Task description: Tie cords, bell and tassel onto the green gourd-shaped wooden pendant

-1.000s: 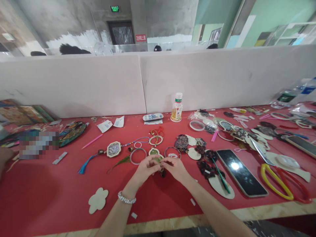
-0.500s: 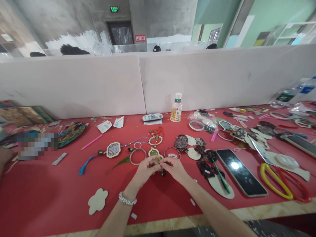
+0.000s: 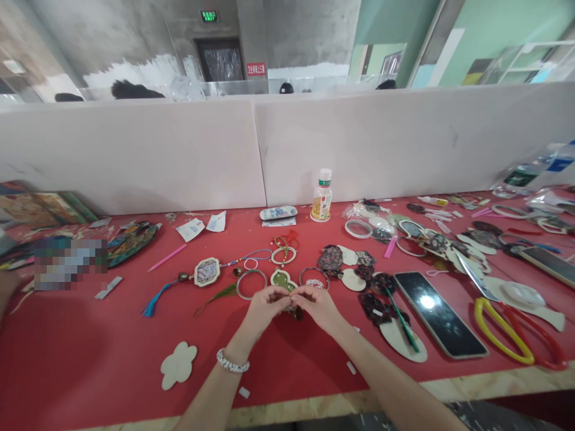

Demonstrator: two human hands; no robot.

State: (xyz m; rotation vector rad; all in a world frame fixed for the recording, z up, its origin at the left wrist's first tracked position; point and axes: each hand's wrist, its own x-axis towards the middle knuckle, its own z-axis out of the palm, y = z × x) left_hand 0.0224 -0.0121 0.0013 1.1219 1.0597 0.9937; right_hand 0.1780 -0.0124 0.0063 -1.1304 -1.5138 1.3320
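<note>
A green gourd-shaped pendant with a pale rim [image 3: 281, 279] lies on the red table, partly covered by my fingers. My left hand [image 3: 268, 306] and my right hand [image 3: 315, 304] meet over its lower part, thumbs and index fingertips pinched together. Whatever is between the fingertips is too small to make out. A brown bell [image 3: 297, 313] shows just below the fingers. Above the gourd are an oval pale ring [image 3: 283, 256] and a red knot [image 3: 292, 236]. One bangle [image 3: 238, 287] lies by my left hand, another [image 3: 326, 276] by my right.
Left: a framed pendant [image 3: 207, 272], a pink pen [image 3: 167, 258], a flower-shaped piece [image 3: 179, 366] and another person's hand [image 3: 8, 290]. Right: a phone [image 3: 442, 317], scissors [image 3: 503, 329], dark shell pieces [image 3: 330, 258]. A small bottle [image 3: 321, 197] stands before the white partition [image 3: 179, 155].
My fingers have shifted slightly down, and more of the green gourd pendant shows above them. Both hands stay pinched together.
</note>
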